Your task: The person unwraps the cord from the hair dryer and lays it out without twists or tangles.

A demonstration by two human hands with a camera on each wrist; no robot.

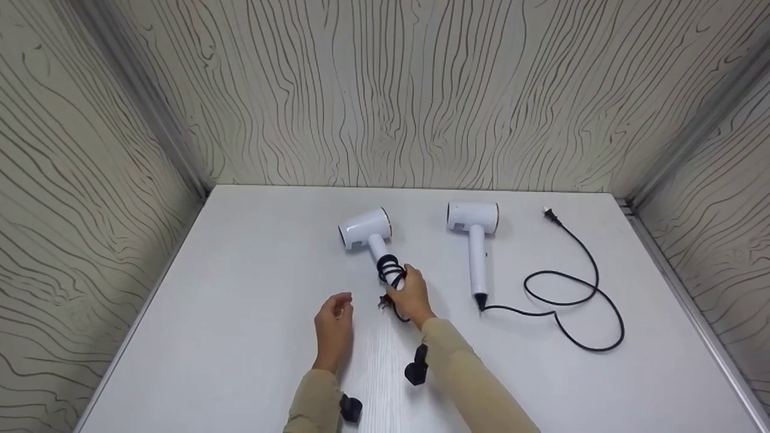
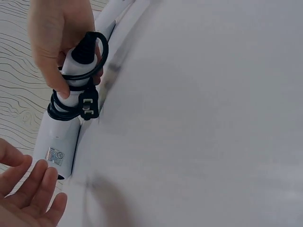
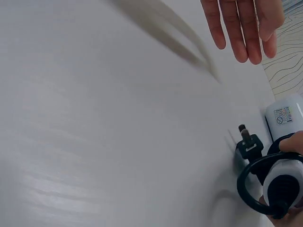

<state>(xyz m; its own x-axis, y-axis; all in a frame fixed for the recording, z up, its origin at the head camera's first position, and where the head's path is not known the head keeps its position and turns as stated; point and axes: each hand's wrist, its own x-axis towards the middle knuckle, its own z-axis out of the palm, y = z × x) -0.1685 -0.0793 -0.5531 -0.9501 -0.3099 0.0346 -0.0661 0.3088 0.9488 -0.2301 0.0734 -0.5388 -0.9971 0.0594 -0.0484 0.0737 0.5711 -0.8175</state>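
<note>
A white hair dryer [image 1: 365, 228] is gripped at its handle by my right hand [image 1: 412, 297]. Its black cord [image 1: 391, 269] is wound round the handle in several loops, and the plug [image 2: 88, 104] hangs beside the grip. In the right wrist view, that plug [image 3: 249, 145] shows its prongs. My left hand [image 1: 334, 325] is held to the left of the handle, fingers loosely bent and holding nothing. In the left wrist view, the fingers of the left hand [image 2: 31, 196] are apart from the dryer's barrel [image 2: 57, 146], which bears a small label.
A second white hair dryer [image 1: 476, 252] lies to the right on the white table [image 1: 240, 337]. Its black cord [image 1: 592, 288] spreads out in loose curves, the plug [image 1: 551, 215] near the back right. Wood-grain panels [image 1: 385, 90] stand behind and at both sides.
</note>
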